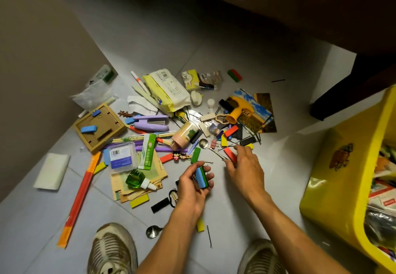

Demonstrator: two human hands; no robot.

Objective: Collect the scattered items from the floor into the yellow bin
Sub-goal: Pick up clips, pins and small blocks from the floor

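- The left hand [194, 184] is curled, palm up, around a small stack of flat blocks [201, 177]; a blue one faces up with a green one showing behind it.
- The right hand [244, 167] reaches palm down over the pile, with its fingertips closing on a red block [230, 154] that lies on the floor [246, 209] just beside the handle of a metal spoon [209, 147].
- The yellow bin [334, 179] stands at the right edge of the floor, well apart from the pile; it already holds packets and papers, and a sticker shows on its side.
- Most scattered items lie in the middle of the floor, beyond the hands: a purple stapler [150, 122], a white and yellow wipes packet [166, 89], a yellow toy hair dryer [239, 109] on a photo print [257, 113], and a wooden frame [99, 127] with a blue block on it toward the wall at the left.
- Nearer the person lie a green bottle [135, 179] on brown paper, a clear plastic box [122, 157], a yellow block [139, 201], a black block [160, 205] and a long orange and red strip [80, 196].
- A second spoon [152, 231] lies by the left shoe [113, 250]; a hairpin [209, 236] lies between the two forearms.
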